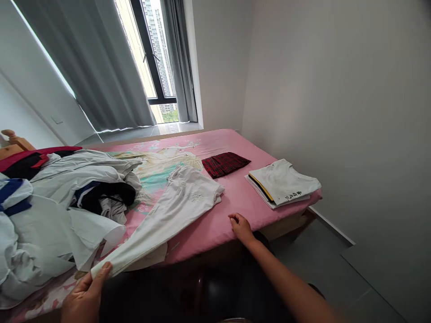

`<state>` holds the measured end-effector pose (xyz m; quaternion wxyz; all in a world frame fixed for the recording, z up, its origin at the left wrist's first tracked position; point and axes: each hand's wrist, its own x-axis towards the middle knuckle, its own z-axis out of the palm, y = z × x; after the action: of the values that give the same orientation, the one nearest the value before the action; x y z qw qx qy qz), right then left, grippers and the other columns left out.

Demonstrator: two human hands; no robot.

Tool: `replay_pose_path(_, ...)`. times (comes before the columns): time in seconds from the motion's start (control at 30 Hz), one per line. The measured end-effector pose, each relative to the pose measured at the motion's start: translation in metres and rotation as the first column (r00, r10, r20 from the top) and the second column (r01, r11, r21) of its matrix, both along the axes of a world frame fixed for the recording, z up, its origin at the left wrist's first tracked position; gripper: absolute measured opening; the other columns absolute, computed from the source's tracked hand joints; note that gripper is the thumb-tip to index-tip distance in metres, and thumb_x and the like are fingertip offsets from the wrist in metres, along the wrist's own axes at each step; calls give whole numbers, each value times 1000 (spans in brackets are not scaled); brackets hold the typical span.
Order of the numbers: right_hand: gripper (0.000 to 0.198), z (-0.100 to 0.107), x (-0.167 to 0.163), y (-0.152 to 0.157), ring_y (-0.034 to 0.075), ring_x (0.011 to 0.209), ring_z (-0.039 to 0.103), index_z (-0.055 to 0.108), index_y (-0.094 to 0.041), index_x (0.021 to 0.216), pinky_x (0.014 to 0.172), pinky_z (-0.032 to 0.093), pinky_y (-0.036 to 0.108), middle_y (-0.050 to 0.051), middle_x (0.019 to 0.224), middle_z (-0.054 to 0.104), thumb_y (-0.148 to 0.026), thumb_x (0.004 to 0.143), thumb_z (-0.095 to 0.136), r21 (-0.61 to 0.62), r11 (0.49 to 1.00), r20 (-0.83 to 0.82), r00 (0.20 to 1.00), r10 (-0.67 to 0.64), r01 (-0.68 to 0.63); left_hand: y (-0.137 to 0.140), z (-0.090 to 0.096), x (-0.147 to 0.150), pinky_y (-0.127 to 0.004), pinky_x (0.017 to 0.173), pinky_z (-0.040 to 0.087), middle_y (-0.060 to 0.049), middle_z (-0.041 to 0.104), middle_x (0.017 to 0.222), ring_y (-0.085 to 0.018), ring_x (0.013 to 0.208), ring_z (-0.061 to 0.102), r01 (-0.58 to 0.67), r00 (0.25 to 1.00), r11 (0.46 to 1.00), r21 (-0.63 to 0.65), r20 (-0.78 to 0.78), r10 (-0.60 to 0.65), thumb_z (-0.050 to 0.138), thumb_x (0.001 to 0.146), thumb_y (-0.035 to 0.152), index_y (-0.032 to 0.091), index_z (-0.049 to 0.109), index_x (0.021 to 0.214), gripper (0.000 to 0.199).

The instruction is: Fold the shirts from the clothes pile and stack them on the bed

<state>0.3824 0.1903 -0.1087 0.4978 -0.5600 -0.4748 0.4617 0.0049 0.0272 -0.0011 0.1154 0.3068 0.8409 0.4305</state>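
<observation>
White trousers lie stretched slantwise over the near edge of the bed, doubled lengthwise, with the wide, gathered top end toward the middle of the mattress. My left hand pinches the narrow leg end at the lower left, thumb on top. To the right of the trousers, my right hand hovers by the bed's edge, fingers loosely curled with nothing visible in them. A folded dark red plaid garment lies beyond the trousers. Farther right sits a stack of folded clothes with a white T-shirt on top.
A large heap of loose, mostly white clothes covers the left side of the bed. Pink bedding shows around the garments. Grey curtains flank a window behind, and a plain wall rises at the right.
</observation>
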Motion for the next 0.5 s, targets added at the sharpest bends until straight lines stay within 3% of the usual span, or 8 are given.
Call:
replay_pose_path(0.07,22,-3,-12,27,12,58,53,61,-16,88,50,46,24,0,68,56,-28,70,56,-117,993,-94,996,-10,-1,1,-8,-7,-33,58,45,-4,68,71,-27,72,63,-28,1000,993,-112,2,28,54,66,56,19,69,92,48)
replay_pose_path(0.13,25,-6,-25,51,10,51,51,56,-16,93,44,43,22,-2,65,53,-29,72,55,-181,984,-131,991,-17,-7,2,-17,-8,-33,60,44,-4,68,73,-28,76,62,11,997,978,-208,-68,-25,53,66,55,21,70,87,43)
replay_pose_path(0.27,30,-2,-44,79,8,44,50,48,-17,102,40,38,19,-4,64,54,-33,77,51,-241,969,-186,983,13,-59,2,-32,-6,-33,66,43,-6,69,85,-29,85,60,116,966,964,-239,-199,-166,53,66,54,23,69,76,37)
replay_pose_path(0.37,33,6,-50,86,9,47,54,45,-17,103,42,39,19,-4,66,55,-36,78,53,-266,956,-235,970,63,-127,3,-36,-8,-32,64,43,-6,70,87,-29,84,61,45,981,967,-249,-172,-90,51,69,55,24,70,88,41)
replay_pose_path(0.5,27,19,-51,86,9,46,53,46,-17,88,43,41,20,-6,59,52,-36,74,61,-296,939,-264,960,95,-175,4,-35,-9,-32,63,43,-5,70,83,-28,80,61,-1,994,962,-274,-105,-29,50,70,57,24,69,95,46)
